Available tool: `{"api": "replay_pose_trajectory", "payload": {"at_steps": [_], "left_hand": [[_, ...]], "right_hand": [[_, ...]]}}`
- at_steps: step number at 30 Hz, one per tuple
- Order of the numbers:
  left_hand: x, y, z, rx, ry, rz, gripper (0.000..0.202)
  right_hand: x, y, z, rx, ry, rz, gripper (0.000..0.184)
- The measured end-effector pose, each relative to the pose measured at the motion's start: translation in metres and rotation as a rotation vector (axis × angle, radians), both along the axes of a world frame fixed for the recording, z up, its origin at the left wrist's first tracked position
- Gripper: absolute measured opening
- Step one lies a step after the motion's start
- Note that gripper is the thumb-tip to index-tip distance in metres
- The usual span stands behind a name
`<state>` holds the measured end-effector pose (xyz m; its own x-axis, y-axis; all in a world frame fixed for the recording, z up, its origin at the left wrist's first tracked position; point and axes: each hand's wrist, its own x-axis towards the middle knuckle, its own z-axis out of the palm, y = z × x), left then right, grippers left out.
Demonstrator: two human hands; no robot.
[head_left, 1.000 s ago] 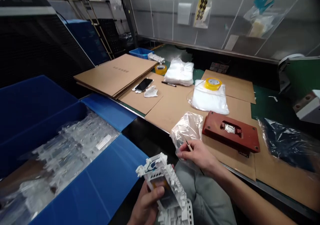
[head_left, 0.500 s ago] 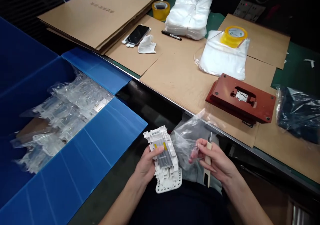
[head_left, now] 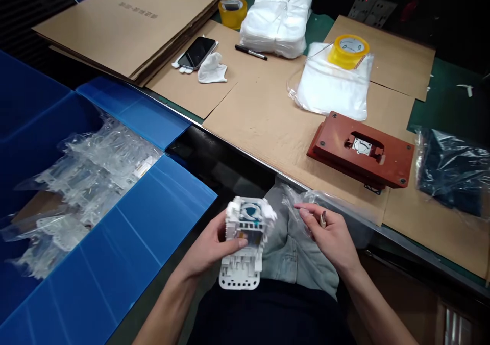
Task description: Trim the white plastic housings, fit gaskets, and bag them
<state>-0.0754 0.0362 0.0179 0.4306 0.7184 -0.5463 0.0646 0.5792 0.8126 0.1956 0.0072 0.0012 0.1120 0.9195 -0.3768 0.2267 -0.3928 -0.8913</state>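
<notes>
My left hand (head_left: 216,245) grips a white moulded plastic part (head_left: 240,276) above my lap, thumb across its front. The part has an open frame, a round-holed top end and a flat perforated plate at the bottom. My right hand (head_left: 331,235) is closed on a slim knife (head_left: 323,219); only its end shows above the fingers, the rest being hidden. A clear plastic bag (head_left: 291,202) hangs by the thumb and index finger of that hand. Whether they still pinch it I cannot tell.
At left, a blue box (head_left: 153,207) holds several bagged white parts (head_left: 111,148). On the bench are a red-brown fixture (head_left: 362,151), yellow tape (head_left: 348,51) on white bags (head_left: 331,92), a phone (head_left: 197,51), a pen (head_left: 250,52) and stacked cardboard (head_left: 126,28).
My left hand has tipped the white part, turning its top end toward me. The bag has moved away from the part toward the bench edge. My right hand has turned, covering most of the knife.
</notes>
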Motion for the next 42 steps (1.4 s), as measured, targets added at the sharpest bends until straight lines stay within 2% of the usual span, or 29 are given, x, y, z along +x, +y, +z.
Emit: {"api": "replay_pose_trajectory", "payload": {"at_steps": [3,6,7,9,12,14,17,20,25,27,28,29,31,33,35,37,40,42], "left_hand": [[0.004,0.008,0.013,0.239,0.286,-0.343,0.093],[0.018,0.013,0.012,0.499,0.438,-0.527,0.105],[0.023,0.013,0.010,0.549,0.431,-0.530,0.102],[0.033,0.013,0.006,0.573,0.374,-0.454,0.085],[0.042,0.012,0.002,0.505,0.343,-0.306,0.045],[0.042,0.012,0.001,0.446,0.375,-0.281,0.031],[0.037,0.010,-0.001,0.310,0.356,-0.258,0.032],[0.032,0.009,-0.003,0.150,0.296,-0.147,0.041],[0.031,0.006,-0.005,-0.065,0.079,0.176,0.055],[0.034,0.005,-0.009,-0.102,0.050,0.288,0.057],[0.036,0.005,-0.011,-0.117,0.055,0.335,0.055],[0.039,0.005,-0.014,-0.133,0.064,0.377,0.050],[0.042,0.005,-0.022,-0.158,0.078,0.437,0.043],[0.042,0.005,-0.032,-0.173,0.088,0.465,0.044],[0.041,0.005,-0.042,-0.184,0.107,0.481,0.045],[0.039,0.002,-0.049,-0.170,0.131,0.476,0.045],[0.032,-0.002,-0.052,-0.055,0.201,0.449,0.035],[0.027,-0.004,-0.048,0.062,0.259,0.426,0.027]], "right_hand": [[0.004,0.003,0.008,0.206,-0.079,0.218,0.029],[0.009,0.005,0.021,0.350,-0.094,0.534,0.033],[0.011,0.005,0.027,0.357,-0.110,0.658,0.037],[0.014,0.006,0.038,0.327,-0.178,0.888,0.044],[0.023,0.006,0.049,0.300,-0.335,1.086,0.041],[0.033,0.006,0.048,0.333,-0.452,1.074,0.030],[0.044,0.009,0.035,0.363,-0.519,0.953,0.020],[0.038,0.010,0.020,0.331,-0.344,0.916,0.017],[-0.003,-0.001,0.010,0.259,0.088,0.907,0.010],[-0.017,-0.009,0.010,0.270,0.142,0.881,0.008],[-0.022,-0.013,0.010,0.278,0.133,0.852,0.011],[-0.026,-0.016,0.009,0.292,0.102,0.819,0.022],[-0.031,-0.022,0.008,0.339,-0.020,0.794,0.049],[-0.034,-0.025,0.005,0.378,-0.175,0.858,0.060],[-0.036,-0.027,0.000,0.377,-0.292,0.939,0.049],[-0.036,-0.029,-0.008,0.369,-0.313,0.912,0.029],[-0.032,-0.028,-0.019,0.405,-0.153,0.682,0.004],[-0.026,-0.025,-0.024,0.372,-0.007,0.485,0.008]]}}
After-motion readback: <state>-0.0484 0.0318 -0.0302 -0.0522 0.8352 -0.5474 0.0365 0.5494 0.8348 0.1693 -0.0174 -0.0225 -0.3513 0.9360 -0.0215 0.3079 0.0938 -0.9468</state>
